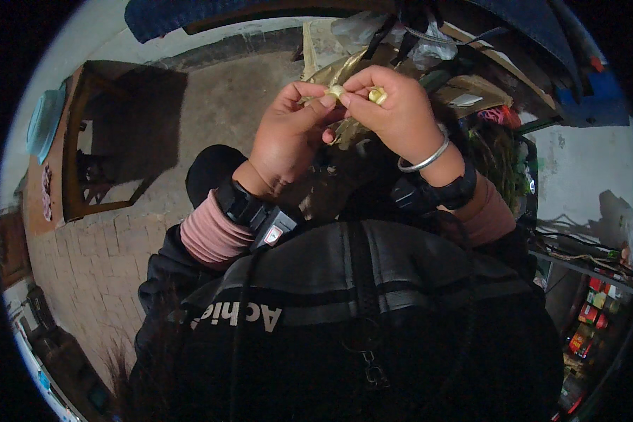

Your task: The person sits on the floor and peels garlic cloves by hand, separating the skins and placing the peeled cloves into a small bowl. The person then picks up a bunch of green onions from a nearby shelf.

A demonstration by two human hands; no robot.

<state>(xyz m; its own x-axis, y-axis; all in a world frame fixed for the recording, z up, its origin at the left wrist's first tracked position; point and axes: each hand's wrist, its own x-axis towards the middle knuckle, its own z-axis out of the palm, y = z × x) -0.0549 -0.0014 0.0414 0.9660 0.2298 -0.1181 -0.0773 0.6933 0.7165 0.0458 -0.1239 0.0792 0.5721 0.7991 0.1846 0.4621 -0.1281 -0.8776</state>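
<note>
My left hand (295, 121) and my right hand (395, 111) meet at the upper middle of the view. Thumbs and index fingers of both hands pinch a small pale, yellowish-white piece (336, 92), which looks like a peeled garlic clove. Another pale yellow piece (377, 95) is tucked in the curled fingers of my right hand. A crumpled gold-coloured bag (348, 67) lies behind and below the hands. What my left hand's lower fingers hold, if anything, is hidden.
A wooden frame (68, 158) with a light blue basin (46, 124) stands on the left. Cardboard (472, 92) and a clear plastic bag (435, 47) are at the upper right. Shelves with colourful packets (591, 316) stand at the lower right.
</note>
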